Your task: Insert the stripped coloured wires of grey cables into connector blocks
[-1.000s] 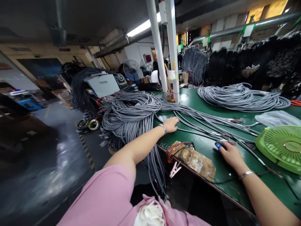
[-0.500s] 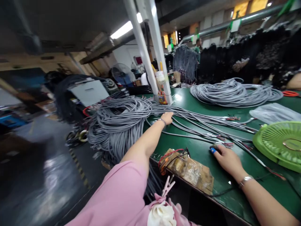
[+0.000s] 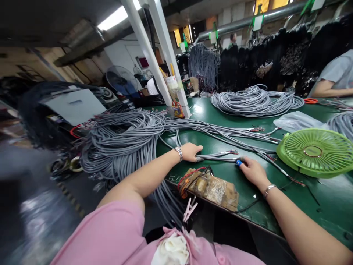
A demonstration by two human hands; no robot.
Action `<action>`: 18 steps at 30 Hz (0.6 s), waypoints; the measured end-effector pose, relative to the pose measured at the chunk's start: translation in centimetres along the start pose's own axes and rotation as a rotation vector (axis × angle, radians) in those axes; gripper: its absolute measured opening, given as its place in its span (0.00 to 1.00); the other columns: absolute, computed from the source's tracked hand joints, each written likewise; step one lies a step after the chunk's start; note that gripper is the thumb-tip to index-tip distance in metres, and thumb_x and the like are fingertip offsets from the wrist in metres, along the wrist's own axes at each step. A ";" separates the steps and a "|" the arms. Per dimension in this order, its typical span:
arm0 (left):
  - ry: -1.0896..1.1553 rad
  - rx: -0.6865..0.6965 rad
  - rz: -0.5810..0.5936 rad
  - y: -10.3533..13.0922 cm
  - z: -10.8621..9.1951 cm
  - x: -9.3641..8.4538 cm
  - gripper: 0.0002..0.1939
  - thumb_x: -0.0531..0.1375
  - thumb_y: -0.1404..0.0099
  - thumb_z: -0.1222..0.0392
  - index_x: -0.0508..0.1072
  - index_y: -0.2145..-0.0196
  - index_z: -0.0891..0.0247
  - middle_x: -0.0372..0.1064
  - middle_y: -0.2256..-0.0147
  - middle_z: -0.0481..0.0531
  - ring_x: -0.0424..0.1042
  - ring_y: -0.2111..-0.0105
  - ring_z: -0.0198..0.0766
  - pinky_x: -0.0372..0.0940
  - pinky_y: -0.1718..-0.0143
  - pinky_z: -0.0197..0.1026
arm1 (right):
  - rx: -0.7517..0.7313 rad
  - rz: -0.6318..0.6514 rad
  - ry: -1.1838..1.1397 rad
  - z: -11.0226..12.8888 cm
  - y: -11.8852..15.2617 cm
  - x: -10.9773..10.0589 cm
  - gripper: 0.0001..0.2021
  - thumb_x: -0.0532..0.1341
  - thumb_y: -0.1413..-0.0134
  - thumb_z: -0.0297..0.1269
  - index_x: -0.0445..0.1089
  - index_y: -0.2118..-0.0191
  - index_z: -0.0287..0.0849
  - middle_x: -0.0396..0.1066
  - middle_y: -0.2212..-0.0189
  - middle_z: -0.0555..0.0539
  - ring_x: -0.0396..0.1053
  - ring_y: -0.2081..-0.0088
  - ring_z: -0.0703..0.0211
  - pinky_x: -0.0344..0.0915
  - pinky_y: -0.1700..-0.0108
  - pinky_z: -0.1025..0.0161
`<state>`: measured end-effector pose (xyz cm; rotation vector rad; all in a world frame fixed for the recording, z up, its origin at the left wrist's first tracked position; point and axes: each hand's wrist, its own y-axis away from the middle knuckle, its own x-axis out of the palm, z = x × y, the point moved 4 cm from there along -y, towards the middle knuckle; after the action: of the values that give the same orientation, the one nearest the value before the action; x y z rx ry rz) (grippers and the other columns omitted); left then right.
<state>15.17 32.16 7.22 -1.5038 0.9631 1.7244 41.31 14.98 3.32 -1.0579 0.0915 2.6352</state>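
Note:
My left hand (image 3: 189,152) is closed around a pair of grey cables (image 3: 216,158), low over the green table. One of these cables ends in loose coloured wires (image 3: 232,152) between my hands. The other reaches my right hand (image 3: 254,171), which pinches it near its end; a blue wrap covers one fingertip, and the cable's tip is hidden. Behind my hands, more grey cables (image 3: 220,133) lie stretched to the right with stripped, coloured ends. They run from a big grey cable bundle (image 3: 124,134) that hangs over the table's left edge.
A green fan (image 3: 314,151) lies at right beside a clear plastic bag (image 3: 299,121). Coiled grey cable (image 3: 256,102) sits farther back. A taped cardboard piece (image 3: 217,191) with wires is at the near edge. A white post (image 3: 165,62) rises behind. Another person's arm (image 3: 331,88) shows far right.
My left hand has come nearer from the cable bundle, drawing grey cables towards me. My right hand, earlier resting on the table, now grips a cable near its end. The view has shifted right.

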 end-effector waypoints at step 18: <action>0.114 -0.174 -0.326 4.6 -2.4 -4.8 0.08 0.58 0.47 0.60 0.71 0.67 0.63 0.70 0.65 0.55 0.70 0.63 0.45 0.63 0.61 0.45 | -0.067 0.050 0.207 -2.3 -2.4 0.3 0.23 0.54 0.49 0.52 0.72 0.53 0.46 0.75 0.72 0.45 0.70 0.72 0.51 0.60 0.72 0.61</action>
<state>13.14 27.73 12.33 -1.7770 0.5920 1.5301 43.31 16.99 1.57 -1.3656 0.0756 2.5809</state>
